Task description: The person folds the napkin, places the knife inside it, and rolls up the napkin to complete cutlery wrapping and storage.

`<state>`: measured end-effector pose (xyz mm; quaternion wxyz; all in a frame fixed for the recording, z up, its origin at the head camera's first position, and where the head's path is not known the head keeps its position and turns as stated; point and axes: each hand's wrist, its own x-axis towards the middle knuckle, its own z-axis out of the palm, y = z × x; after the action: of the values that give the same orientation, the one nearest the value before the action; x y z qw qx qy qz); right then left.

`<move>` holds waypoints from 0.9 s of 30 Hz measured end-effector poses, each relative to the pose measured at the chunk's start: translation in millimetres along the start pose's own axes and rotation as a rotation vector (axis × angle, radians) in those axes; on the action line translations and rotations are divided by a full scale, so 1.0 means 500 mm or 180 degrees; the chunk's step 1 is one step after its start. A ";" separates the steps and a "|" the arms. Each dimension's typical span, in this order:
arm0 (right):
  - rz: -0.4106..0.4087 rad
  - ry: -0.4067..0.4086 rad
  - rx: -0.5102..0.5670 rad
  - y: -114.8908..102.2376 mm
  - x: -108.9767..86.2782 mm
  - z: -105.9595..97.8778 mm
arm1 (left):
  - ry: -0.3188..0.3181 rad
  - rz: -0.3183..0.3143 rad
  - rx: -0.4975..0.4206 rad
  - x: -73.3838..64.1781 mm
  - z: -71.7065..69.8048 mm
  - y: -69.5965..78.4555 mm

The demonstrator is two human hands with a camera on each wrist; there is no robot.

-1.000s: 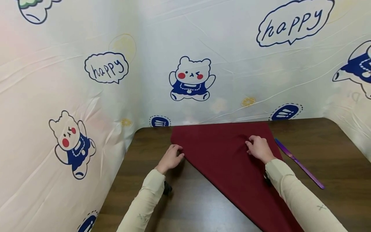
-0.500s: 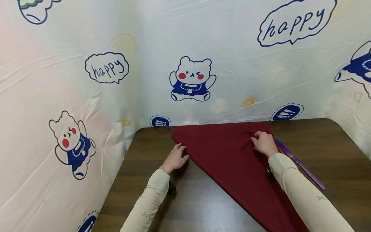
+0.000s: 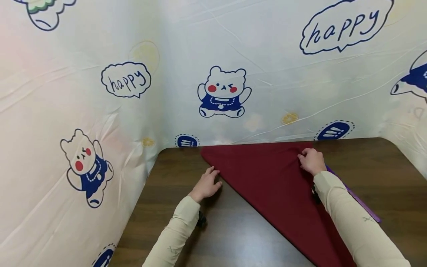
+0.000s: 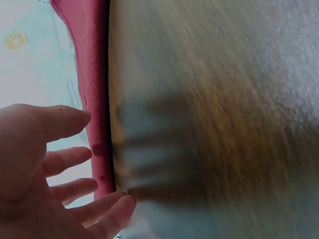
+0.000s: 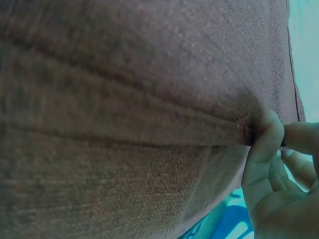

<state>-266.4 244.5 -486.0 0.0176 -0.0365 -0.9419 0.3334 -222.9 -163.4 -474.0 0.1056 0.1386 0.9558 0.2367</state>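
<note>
A dark red cloth (image 3: 260, 185), folded with a long slanting edge, lies across the table in the head view. My right hand (image 3: 313, 161) pinches it near the back right corner. Between thumb and finger the fabric (image 5: 164, 94) bunches, with creases running out from the pinch in the right wrist view. At the slanting edge my left hand (image 3: 205, 185) has its fingers loosely spread. The left wrist view has those fingertips (image 4: 82, 119) right at the cloth's rolled edge (image 4: 97, 74), gripping nothing.
A purple knife (image 3: 365, 209) lies to the right of the cloth, partly covered by my right sleeve (image 3: 353, 222). The brown wooden table (image 3: 393, 174) ends at the back against a printed curtain (image 3: 267, 85) with bears, which also hangs along both sides.
My right hand has moved to the right and slightly back, drawing the cloth along. My left hand has followed the edge rightward. The sleeve now overlaps part of the knife.
</note>
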 end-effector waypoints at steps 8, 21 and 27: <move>0.0069 0.0137 -0.0084 0.010 0.014 -0.012 | -0.0056 0.0032 0.0103 0.004 0.004 0.014; 0.0170 0.0272 -0.0171 0.051 0.045 -0.018 | -0.0134 0.0109 0.0215 0.011 0.007 0.016; 0.0246 0.0233 -0.0142 0.065 0.060 -0.018 | -0.0245 0.0205 0.0377 0.012 0.012 0.026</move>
<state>-293.8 277.8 -499.6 0.0383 -0.0853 -0.9457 0.3112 -223.9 -147.9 -473.8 0.1261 0.1843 0.9584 0.1776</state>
